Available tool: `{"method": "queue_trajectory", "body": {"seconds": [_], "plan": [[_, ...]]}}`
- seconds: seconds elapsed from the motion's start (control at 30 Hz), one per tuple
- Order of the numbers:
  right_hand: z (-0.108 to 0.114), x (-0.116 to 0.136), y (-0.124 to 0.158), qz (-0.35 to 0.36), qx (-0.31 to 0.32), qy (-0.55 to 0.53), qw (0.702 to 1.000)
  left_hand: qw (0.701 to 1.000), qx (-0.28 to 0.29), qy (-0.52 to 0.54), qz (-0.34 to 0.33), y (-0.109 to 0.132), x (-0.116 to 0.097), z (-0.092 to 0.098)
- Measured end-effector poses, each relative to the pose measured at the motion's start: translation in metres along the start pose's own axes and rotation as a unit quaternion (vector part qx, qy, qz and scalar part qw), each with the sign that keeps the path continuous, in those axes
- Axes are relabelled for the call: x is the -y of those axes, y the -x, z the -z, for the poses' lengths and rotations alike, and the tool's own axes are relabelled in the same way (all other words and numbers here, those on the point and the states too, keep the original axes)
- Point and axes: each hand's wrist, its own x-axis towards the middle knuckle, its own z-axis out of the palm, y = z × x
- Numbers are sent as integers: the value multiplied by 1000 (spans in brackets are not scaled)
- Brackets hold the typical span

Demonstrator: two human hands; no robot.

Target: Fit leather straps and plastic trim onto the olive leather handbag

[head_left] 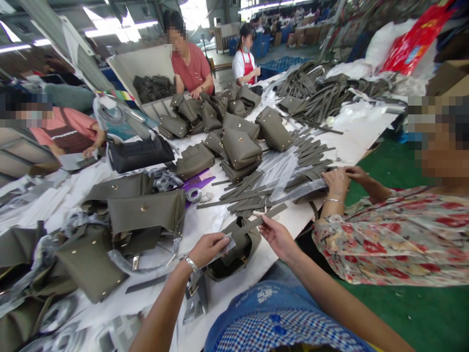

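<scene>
An olive-grey flat strap (252, 226) is stretched between my two hands. My left hand (208, 250) pinches its near end, where a small whitish piece of film or paper shows under the thumb. Farther along, my right hand (277, 238) grips the strap's edge between thumb and fingers, and the far end sticks out beyond. Right below the strap an open olive handbag (229, 266) lies on the table, partly hidden by the strap and my left hand. Loose straps (245, 190) are heaped just past my hands.
Olive handbags (240, 146) are piled mid-table; more bags (146, 210) lie left among plastic-wrapped parts. A black bag (141, 154) stands behind them. Close on my right, a co-worker in a flowered sleeve (373, 239) handles straps. Other people (192, 68) work across the table.
</scene>
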Motion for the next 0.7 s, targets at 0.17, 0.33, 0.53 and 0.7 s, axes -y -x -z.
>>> {"method": "queue_trajectory", "body": {"seconds": [0.17, 0.33, 0.53, 0.7], "plan": [[-4, -1, 10, -6, 2, -11, 1000, 998, -22, -65, -15, 0, -4, -4], [-2, 8, 19, 41, 15, 9, 999, 935, -149, -287, -148, 11, 5, -5], [7, 7, 27, 25, 18, 43, 999, 841, -251, -422, -230, 21, 14, -16], [14, 2, 31, 26, 10, 51, 998, 826, -256, -446, -231, 26, 16, -20]]}}
